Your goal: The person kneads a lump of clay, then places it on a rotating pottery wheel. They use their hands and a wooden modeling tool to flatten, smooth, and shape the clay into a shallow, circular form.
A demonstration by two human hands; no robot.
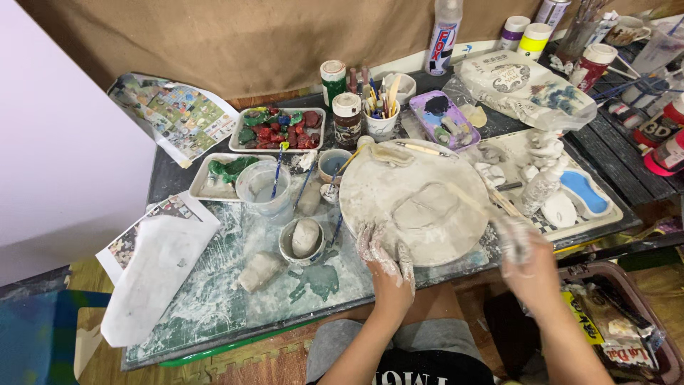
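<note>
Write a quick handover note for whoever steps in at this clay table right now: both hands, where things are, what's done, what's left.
Left hand: clay-smeared, fingers spread on the near edge of the round board, holding nothing.
Right hand: blurred at the board's right edge; cannot tell if it grips anything.
Flattened clay slab lies mid-board, outline cut, not lifted.
Clay lump sits in a small bowl; water cup behind it.
Left: freeing and finishing the slab, probably.

A single head-worn camera is looking steeply down from above the seated person, facing the brown backdrop at the frame's top, sitting close over the cluttered worktable [214, 314] filling the middle.
</note>
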